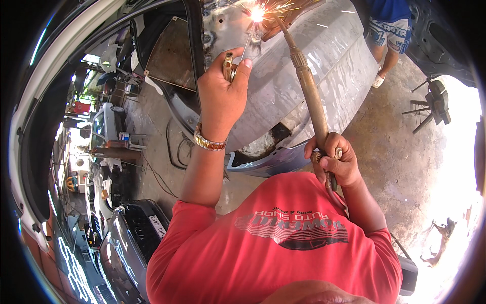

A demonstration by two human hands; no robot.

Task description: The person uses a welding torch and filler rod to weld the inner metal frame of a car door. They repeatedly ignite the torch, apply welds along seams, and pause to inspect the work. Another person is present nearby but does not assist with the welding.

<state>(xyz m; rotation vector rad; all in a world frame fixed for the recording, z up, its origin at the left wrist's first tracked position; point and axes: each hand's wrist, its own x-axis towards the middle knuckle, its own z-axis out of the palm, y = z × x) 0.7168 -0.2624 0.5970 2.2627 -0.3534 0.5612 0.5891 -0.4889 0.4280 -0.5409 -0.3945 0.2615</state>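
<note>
A long brass-coloured welding torch (311, 96) slants up from my right hand (334, 159), whose fingers wrap round its rear end by the valve knobs. Hose runs from that end down over my red shirt. At the torch's narrow tip a bright glow (257, 14) throws sparks over bare grey car bodywork (324, 66). My left hand (223, 86), with a metal watch on the wrist and a large ring, pinches the lower end of a thin metal strip (251, 46). The strip's upper end reaches the glow, where glare hides the contact.
A mesh-faced panel (169, 53) stands beyond my left hand, inside a dark frame. Another person (389, 35) in patterned shorts stands at the far right. A dark stand (433, 104) is on the concrete floor. Cars, including a dark one (124, 253), and clutter line the left.
</note>
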